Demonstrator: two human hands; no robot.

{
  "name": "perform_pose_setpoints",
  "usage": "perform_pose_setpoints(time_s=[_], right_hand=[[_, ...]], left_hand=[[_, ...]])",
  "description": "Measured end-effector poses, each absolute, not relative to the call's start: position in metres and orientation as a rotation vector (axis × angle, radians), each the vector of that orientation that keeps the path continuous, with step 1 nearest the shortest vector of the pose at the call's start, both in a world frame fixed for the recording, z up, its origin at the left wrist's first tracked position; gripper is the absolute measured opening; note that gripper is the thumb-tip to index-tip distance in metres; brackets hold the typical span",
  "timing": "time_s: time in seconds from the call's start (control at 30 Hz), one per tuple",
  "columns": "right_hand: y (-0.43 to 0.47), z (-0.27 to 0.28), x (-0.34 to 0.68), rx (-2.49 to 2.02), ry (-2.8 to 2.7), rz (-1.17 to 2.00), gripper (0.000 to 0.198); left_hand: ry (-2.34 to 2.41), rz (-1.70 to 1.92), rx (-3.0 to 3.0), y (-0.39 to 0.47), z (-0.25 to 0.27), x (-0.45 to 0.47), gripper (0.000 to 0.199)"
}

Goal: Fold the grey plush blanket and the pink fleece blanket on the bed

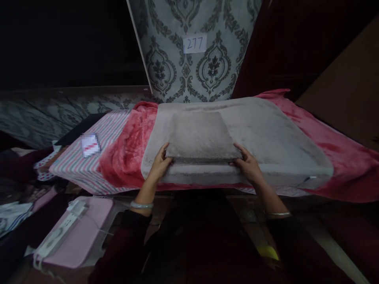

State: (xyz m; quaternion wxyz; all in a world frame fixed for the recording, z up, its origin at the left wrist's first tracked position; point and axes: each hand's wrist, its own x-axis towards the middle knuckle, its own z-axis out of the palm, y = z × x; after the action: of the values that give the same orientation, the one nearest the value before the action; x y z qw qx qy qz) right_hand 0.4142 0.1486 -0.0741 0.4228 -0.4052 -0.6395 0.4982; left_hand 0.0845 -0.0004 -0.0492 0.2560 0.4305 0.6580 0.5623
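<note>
A square grey plush cover (201, 134), which looks like a pillowcase or folded cloth, lies on a larger grey plush seat cover (266, 130). At its near left corner, my left hand (160, 162) pinches the edge between thumb and fingers. My right hand (249, 163) grips the near right corner in the same way. Between the hands the near edge is slightly raised, with a dark gap beneath it. A small white tag (310, 178) shows on the front side of the larger cover, at the right.
Red plush blanket (126, 152) lies under and around the grey cover. A striped cloth (77, 169) with a small blurred packet (90, 145) is at left. Below it, a power strip (62, 228) rests on a pink lid (85, 232). Patterned wall with a "277" paper (194, 43) stands behind.
</note>
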Motion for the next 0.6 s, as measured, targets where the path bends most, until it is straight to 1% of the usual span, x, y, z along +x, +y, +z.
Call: perform_pose_setpoints(time_s=[0.1, 0.2, 0.27, 0.33, 0.43, 0.53, 0.6], right_hand=[[0.147, -0.071, 0.403, -1.176, -1.6, 1.099, 0.075], [0.145, -0.068, 0.394, -1.262, -1.605, 0.98, 0.072], [0.145, -0.067, 0.392, -1.27, -1.608, 0.909, 0.068], [0.144, -0.067, 0.392, -1.28, -1.622, 0.864, 0.064], [0.143, -0.067, 0.392, -1.338, -1.645, 0.869, 0.068], [0.144, -0.069, 0.393, -1.367, -1.683, 0.857, 0.069], [0.146, -0.071, 0.395, -1.338, -1.741, 0.773, 0.067]], left_hand=[[2.079, 1.512, 1.338, 0.004, -0.054, 0.089, 0.068], [2.225, 1.466, 1.502, 0.004, -0.057, 0.093, 0.059], [2.319, 1.373, 1.608, 0.002, -0.059, 0.094, 0.056], [2.455, 1.224, 1.68, -0.001, -0.061, 0.095, 0.054], [2.605, 1.036, 1.744, -0.004, -0.066, 0.097, 0.057], [2.653, 0.963, 1.791, -0.004, -0.068, 0.097, 0.059], [2.654, 0.924, 1.818, -0.004, -0.068, 0.095, 0.059]])
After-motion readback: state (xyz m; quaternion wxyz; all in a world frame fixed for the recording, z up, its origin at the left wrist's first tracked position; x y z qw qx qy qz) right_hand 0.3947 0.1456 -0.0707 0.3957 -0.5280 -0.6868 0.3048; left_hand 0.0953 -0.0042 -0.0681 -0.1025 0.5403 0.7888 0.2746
